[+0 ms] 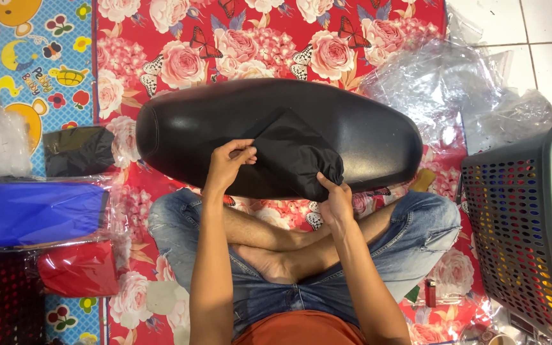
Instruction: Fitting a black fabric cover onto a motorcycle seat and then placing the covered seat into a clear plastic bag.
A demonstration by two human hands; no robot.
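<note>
Close to the crossed legs in blue jeans, both hands grip a folded black cloth cover (292,156) that lies on the near edge of a long black motorcycle seat (276,131). The left hand (228,165) pinches the cover's left corner with fingers closed on the fabric, and the right hand (335,201) clamps its gathered right end. The seat lies just beyond the hands, its long axis running left to right across the person's front, so the cover sits about midway along it and both hands are about equally near. Left of the knees, on the floor mat, lie flat clear packets: a red one (78,268) nearest, a blue one (43,213) behind it, then a black folded piece (79,151). At right stands a grey perforated basket (512,217). Farther off, crumpled clear plastic bags (442,83) lie on the red rose-patterned mat (257,45).
</note>
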